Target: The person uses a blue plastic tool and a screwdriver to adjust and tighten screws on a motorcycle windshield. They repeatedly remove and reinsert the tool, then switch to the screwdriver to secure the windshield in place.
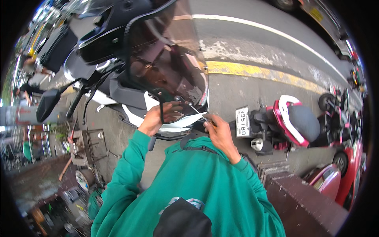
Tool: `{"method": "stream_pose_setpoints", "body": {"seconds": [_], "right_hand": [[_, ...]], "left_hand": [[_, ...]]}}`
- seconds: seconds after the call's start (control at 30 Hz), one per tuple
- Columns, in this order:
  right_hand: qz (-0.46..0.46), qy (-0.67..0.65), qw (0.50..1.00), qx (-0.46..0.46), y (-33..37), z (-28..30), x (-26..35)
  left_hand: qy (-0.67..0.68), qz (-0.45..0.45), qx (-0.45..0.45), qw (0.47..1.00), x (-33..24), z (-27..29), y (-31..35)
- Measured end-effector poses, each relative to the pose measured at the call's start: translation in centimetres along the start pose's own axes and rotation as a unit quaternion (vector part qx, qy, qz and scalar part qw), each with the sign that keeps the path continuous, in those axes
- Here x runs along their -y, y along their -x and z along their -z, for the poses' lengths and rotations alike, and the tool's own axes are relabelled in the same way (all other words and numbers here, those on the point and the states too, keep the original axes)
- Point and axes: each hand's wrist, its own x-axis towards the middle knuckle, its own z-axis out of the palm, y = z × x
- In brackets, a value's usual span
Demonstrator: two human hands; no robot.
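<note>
A white and black scooter (pixel 138 112) stands before me, with a tinted windshield (pixel 166 51) at its front. My left hand (pixel 160 117) reaches behind the windshield's lower edge. Its fingers are bent together and show dimly through the tint, near a round fastener (pixel 178 98); what they hold is hidden. In my right hand (pixel 218 132) is a slim silver tool with a thin shaft (pixel 197 112). The fingers and thumb close on its near end, and its far tip points at the windshield's lower corner beside the fastener. The tip is too small to make out.
A pink and white scooter (pixel 288 118) is parked at the right, with a brown metal box (pixel 304 201) nearer me. The scooter's mirror (pixel 48 104) juts out at the left, above a metal stand (pixel 81 148). Beyond a yellow curb line (pixel 244 70) runs a road with vehicles.
</note>
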Motion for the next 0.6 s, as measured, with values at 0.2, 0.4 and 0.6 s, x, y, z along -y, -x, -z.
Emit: {"method": "stream_pose_setpoints", "body": {"seconds": [0.2,0.4,0.6], "right_hand": [[-0.093,-0.111,0.988,0.062,2.9,2.1,2.1],[-0.103,-0.246,0.937,0.224,2.5,-3.0,8.1],[-0.098,-0.277,0.863,0.41,3.1,-8.9,10.3]], "left_hand": [[-0.199,-0.28,-0.38,0.859,5.2,-2.9,7.4],[0.016,-0.352,-0.242,0.904,6.1,-5.1,12.4],[0.048,-0.337,-0.329,0.881,8.6,-3.9,16.6]]}}
